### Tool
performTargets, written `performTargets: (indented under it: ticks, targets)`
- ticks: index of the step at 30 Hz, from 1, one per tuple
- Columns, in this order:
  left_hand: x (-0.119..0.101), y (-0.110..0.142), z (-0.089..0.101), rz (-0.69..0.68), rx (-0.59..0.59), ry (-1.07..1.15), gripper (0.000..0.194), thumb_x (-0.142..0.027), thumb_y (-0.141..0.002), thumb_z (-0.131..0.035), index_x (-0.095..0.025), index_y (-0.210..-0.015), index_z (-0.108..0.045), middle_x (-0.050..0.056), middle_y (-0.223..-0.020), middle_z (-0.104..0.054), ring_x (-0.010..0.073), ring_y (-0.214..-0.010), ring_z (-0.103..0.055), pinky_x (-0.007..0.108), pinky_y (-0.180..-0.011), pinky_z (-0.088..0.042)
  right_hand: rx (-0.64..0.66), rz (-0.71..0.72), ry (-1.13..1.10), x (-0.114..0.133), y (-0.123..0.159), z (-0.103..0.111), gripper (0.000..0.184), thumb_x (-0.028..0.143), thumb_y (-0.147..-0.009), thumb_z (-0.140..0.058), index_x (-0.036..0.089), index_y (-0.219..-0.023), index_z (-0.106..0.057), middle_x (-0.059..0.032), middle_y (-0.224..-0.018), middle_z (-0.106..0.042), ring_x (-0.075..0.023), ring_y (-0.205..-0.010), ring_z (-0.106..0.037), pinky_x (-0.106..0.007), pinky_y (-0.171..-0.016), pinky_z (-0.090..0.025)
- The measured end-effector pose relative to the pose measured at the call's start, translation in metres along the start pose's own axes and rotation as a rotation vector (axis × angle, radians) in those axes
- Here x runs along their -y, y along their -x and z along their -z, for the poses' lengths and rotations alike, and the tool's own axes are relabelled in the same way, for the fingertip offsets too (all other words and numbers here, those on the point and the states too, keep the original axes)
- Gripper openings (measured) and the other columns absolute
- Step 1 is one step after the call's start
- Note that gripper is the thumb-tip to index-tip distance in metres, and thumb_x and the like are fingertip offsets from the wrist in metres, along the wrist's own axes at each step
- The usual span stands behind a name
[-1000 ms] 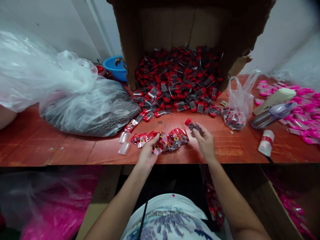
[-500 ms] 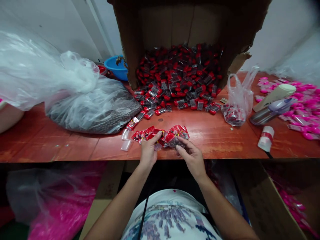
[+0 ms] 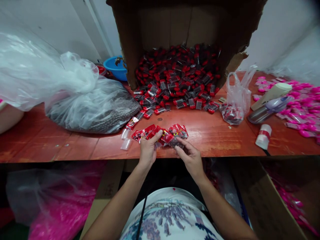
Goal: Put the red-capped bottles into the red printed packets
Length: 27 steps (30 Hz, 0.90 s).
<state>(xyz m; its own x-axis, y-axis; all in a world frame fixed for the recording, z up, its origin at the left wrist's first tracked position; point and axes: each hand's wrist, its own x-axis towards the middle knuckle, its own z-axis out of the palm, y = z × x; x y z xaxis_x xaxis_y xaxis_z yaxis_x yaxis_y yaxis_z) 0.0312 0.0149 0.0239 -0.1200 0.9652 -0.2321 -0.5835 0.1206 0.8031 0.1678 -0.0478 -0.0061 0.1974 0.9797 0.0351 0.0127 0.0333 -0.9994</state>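
My left hand [image 3: 147,150] pinches a small red printed packet [image 3: 166,136] near the table's front edge, its thumb lying on top. Dark beads show through the clear lower end of that packet. My right hand [image 3: 192,158] grips this clear end between thumb and fingers. Behind it lies another red packet with dark contents [image 3: 180,130]. More red packets [image 3: 143,133] lie by the left fingers, partly hidden by them. Two small clear plastic containers [image 3: 126,144] sit to the left of my left hand.
An open cardboard box [image 3: 122,43] spills many red-capped clear containers. Left of it are a bag of dark beads [image 3: 97,110] and a blue basin [image 3: 116,69]. At right lie a small plastic bag [image 3: 235,106], a bottle [image 3: 267,110], a white roll [image 3: 263,136] and pink containers [image 3: 302,106].
The packet between my hands has turned, so more of its red printed face shows. Both hands stay nearly in place. The view has shifted slightly.
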Motion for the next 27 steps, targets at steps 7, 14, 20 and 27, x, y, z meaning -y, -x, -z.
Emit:
performTargets:
  ticks: [7, 14, 20, 27]
  targets:
    - [0.001, 0.007, 0.0, 0.066, 0.123, -0.064, 0.041, -0.013, -0.05, -0.085, -0.014, -0.088, -0.068, 0.001, -0.075, -0.071, 0.0158, -0.065, -0.067, 0.028, -0.066, -0.055, 0.038, -0.072, -0.148, 0.005, -0.002, 0.0, 0.036, 0.034, -0.077, -0.068, 0.026, -0.112, -0.067, -0.001, -0.088, -0.068, -0.0137, -0.068, -0.064, -0.025, -0.056, -0.055]
    - [-0.003, 0.009, 0.007, 0.065, 0.219, -0.128, 0.062, -0.009, -0.049, -0.084, -0.018, -0.107, -0.065, 0.001, -0.078, -0.072, 0.0161, -0.07, -0.067, 0.028, -0.073, -0.053, 0.065, -0.063, -0.197, -0.002, -0.001, 0.003, 0.035, 0.033, -0.079, -0.067, 0.026, -0.113, -0.067, -0.0002, -0.087, -0.067, -0.0125, -0.065, -0.063, -0.027, -0.058, -0.056]
    - [0.0, 0.009, 0.007, 0.104, 0.24, -0.167, 0.031, -0.011, -0.054, -0.082, -0.014, -0.082, -0.07, 0.003, -0.076, -0.072, 0.0162, -0.067, -0.066, 0.028, -0.069, -0.053, 0.007, 0.081, -0.051, -0.006, 0.003, -0.004, 0.031, 0.03, -0.083, -0.063, 0.027, -0.114, -0.066, -0.0034, -0.106, -0.063, -0.0166, -0.087, -0.064, -0.029, -0.073, -0.056]
    - [-0.004, 0.01, 0.011, 0.116, 0.224, -0.191, 0.026, -0.013, -0.052, -0.083, -0.014, -0.073, -0.068, 0.002, -0.072, -0.07, 0.0164, -0.065, -0.065, 0.029, -0.069, -0.053, 0.033, -0.166, -0.367, -0.012, 0.003, -0.015, 0.032, 0.034, -0.081, -0.066, 0.023, -0.111, -0.063, 0.0003, -0.089, -0.069, -0.0111, -0.06, -0.063, -0.025, -0.056, -0.055]
